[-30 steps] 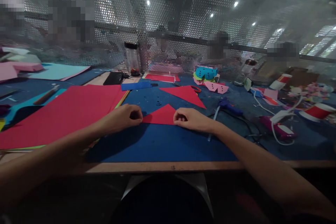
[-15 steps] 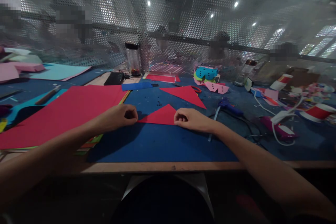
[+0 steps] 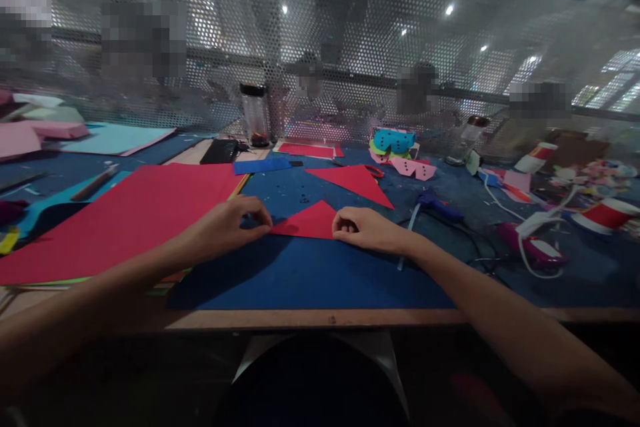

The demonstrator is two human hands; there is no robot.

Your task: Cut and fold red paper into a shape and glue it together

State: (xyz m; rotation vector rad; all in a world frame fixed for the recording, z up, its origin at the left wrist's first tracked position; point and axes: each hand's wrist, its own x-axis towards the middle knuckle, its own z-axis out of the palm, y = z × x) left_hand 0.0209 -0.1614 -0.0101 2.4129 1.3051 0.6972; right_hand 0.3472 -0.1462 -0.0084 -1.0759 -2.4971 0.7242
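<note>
A red paper triangle (image 3: 306, 221) lies between my hands on the blue mat (image 3: 310, 277), its long edge toward me. My left hand (image 3: 233, 223) pinches the triangle's left corner between thumb and fingertips. Curled at the other end, my right hand (image 3: 357, 225) has its fingers closed on the right corner, which they hide. Just beyond lies a second, larger red paper triangle (image 3: 353, 181), with the red handle of scissors (image 3: 375, 172) showing at its far edge.
A stack of coloured sheets topped with red (image 3: 145, 207) is on the left. At right are a blue glue gun (image 3: 440, 205), a magenta glue gun (image 3: 530, 245) and cords. Cut paper shapes (image 3: 395, 140), a lidded jar (image 3: 255, 117) and a perforated metal screen (image 3: 340, 33) stand farther back.
My left hand has shifted slightly right along the small triangle's corner, and its fingers have straightened somewhat. The right hand has stayed almost where it was.
</note>
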